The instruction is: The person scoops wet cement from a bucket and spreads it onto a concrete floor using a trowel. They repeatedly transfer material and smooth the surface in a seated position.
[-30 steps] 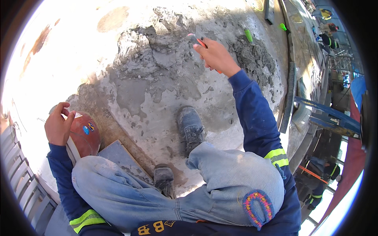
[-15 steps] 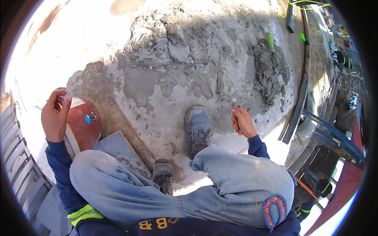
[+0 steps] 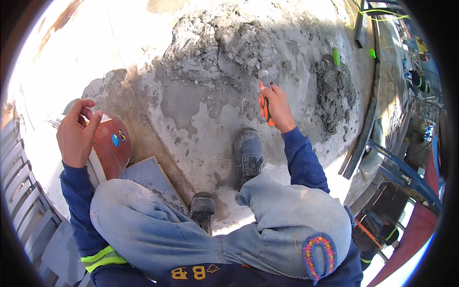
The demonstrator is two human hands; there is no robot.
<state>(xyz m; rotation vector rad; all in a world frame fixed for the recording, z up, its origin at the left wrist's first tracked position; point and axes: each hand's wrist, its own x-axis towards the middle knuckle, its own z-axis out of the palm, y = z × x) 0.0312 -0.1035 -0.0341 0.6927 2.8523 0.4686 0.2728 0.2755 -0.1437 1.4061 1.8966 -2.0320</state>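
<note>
My right hand (image 3: 281, 109) is closed round a small hand tool (image 3: 266, 106) with an orange-and-black handle and a short greyish end. That end points away from me, over wet grey mortar (image 3: 224, 45) spread on the ground; I cannot make out its exact kind. My left hand (image 3: 77, 136) is raised at the left, fingers loosely bent and thumb apart, with nothing seen in it. Beside and partly behind it lies a reddish-brown hard hat (image 3: 112, 152) with stickers on it.
A grey board (image 3: 152, 178) lies by my left boot (image 3: 202, 204). My right boot (image 3: 248, 152) stands on the mortar-smeared ground. A bright green object (image 3: 336, 58) sits by a darker mortar heap (image 3: 334, 93). Long dark bars (image 3: 359, 136) edge the right side; grey slats (image 3: 21, 177) stand left.
My right hand has moved forward and to the left with the tool, reaching further over the mortar. The view has shifted slightly; my left hand keeps nearly the same pose beside the hard hat.
</note>
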